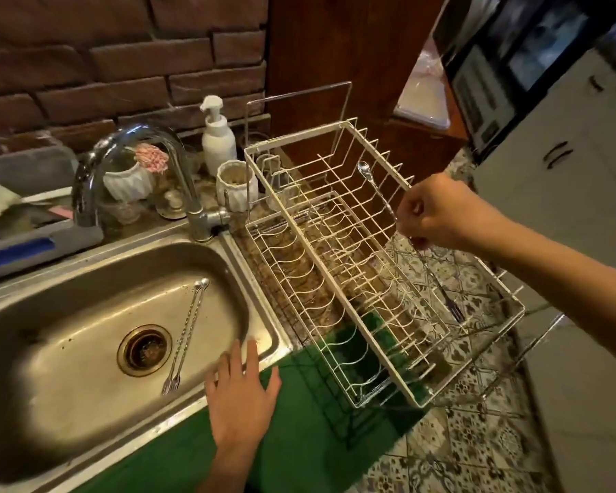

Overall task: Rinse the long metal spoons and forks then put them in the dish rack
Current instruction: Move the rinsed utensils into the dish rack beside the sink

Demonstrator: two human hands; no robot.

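Holding a long thin metal utensil (pixel 380 193) over the white wire dish rack (pixel 338 257), right hand (pixel 438 215) pinched shut around mid-shaft. Spoon bowl up near the rack's far rail, opposite end slanting down through the wires toward the near corner, where fork tines seem to show; whether one piece or two, cannot tell. Slanted hold probably meant to thread the thin shaft between the wires and lean it on the rail so it does not slip through the wide gaps.

Left hand (pixel 240 393) open, fingers spread, gripping nothing, hovering at the near rim of the stainless steel sink (pixel 68 350). Likely poised for the next pickup.

Two more long twisted-stem metal utensils (pixel 185 336) lying side by side on the sink floor, just right of the brass-ringed drain (pixel 144 350), small tines nearest, rounded ends farthest. Curved chrome tap (pixel 136 165) showing no visible water. Judged about halfway through.
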